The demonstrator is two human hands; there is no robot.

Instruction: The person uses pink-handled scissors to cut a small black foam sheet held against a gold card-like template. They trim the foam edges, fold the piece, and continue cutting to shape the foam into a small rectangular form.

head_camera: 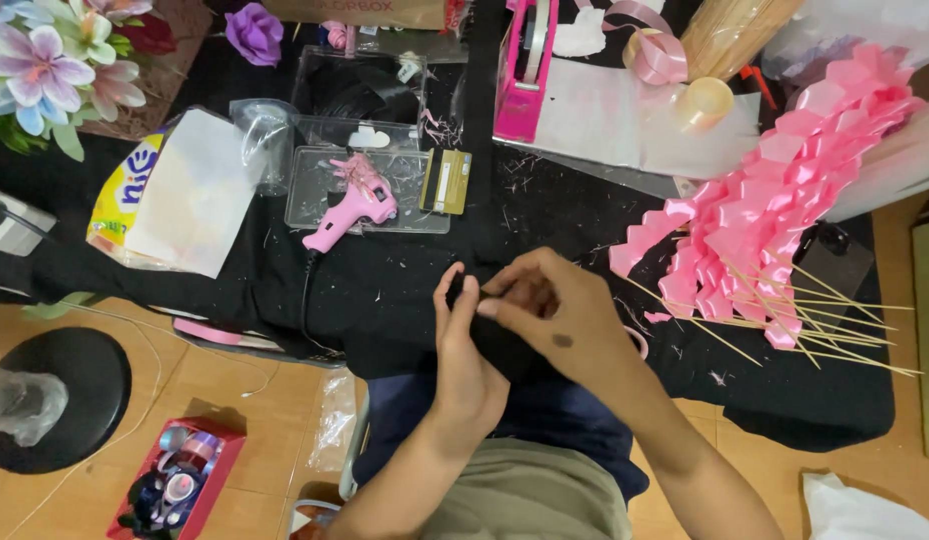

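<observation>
— Where does the person work?
— At a table (405, 290) draped in black, strewn with pink bows (775, 200), a glue gun (350, 212) and flowers (45, 60), above a tan floor.
— And the work?
— Left hand (465, 350) and right hand (555, 315) pinch black cloth (500, 345) at the table's near edge; it looks dark and plain.
</observation>
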